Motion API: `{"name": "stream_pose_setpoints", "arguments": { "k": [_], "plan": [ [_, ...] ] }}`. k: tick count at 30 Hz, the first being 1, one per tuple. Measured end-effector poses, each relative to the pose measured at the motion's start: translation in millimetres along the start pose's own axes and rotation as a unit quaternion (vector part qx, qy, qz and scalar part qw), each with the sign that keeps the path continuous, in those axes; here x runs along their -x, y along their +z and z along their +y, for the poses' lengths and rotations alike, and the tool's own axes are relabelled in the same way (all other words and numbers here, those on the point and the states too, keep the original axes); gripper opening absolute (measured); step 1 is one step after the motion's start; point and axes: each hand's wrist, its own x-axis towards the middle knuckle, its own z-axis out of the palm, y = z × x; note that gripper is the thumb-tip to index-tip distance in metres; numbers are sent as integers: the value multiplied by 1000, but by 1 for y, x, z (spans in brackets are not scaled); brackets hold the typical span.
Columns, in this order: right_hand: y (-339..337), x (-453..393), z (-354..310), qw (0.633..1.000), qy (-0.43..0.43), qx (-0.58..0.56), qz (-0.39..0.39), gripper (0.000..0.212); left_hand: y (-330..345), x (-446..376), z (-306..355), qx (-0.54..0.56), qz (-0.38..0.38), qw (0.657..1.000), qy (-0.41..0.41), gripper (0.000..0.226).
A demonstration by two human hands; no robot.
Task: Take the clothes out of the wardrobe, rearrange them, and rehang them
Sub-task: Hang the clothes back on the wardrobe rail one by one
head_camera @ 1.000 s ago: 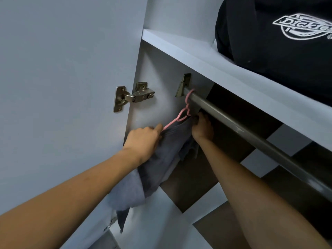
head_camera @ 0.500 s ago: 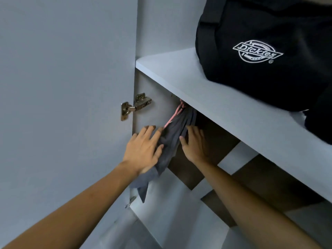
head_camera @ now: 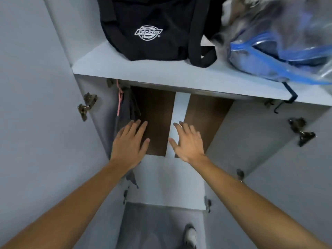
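A grey garment (head_camera: 124, 112) hangs on a pink hanger (head_camera: 119, 99) at the far left of the wardrobe, under the shelf that hides the rail. My left hand (head_camera: 130, 144) is spread flat with straight fingers just right of and below the garment, holding nothing. Whether its fingertips touch the cloth I cannot tell. My right hand (head_camera: 187, 141) is also spread with straight fingers, in front of the wardrobe's back panel, apart from the garment and empty.
The white shelf (head_camera: 161, 74) above carries a black bag (head_camera: 149, 27) and a clear plastic storage bag with blue trim (head_camera: 280, 45). A dark hook (head_camera: 287, 99) hangs off its front edge. Both doors stand open, with hinges (head_camera: 87, 106) at left and right. A shoe (head_camera: 190, 234) shows below.
Both hands have let go of the grey garment and pulled back, fingers spread. The view has swung right and back, so the whole wardrobe opening and shelf show now.
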Motion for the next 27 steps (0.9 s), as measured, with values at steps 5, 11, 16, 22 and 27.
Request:
{"name": "stream_pose_setpoints", "arguments": {
  "k": [5,11,16,22,27],
  "plan": [
    [-31,112,21,995,94,4,18,65,-8,29,68,26,-26,995,91,64],
    [-64,248,57,980,190,13,53,64,-6,71,161,61,-47,976,205,66],
    [-90,378,64,961,265,22,78,64,-1,132,235,94,-50,949,297,59],
    [-108,557,49,926,360,32,105,60,-13,254,323,150,-89,890,422,60],
    [-129,698,41,878,460,50,121,59,-27,349,405,176,-118,835,508,60]
  ]
}}
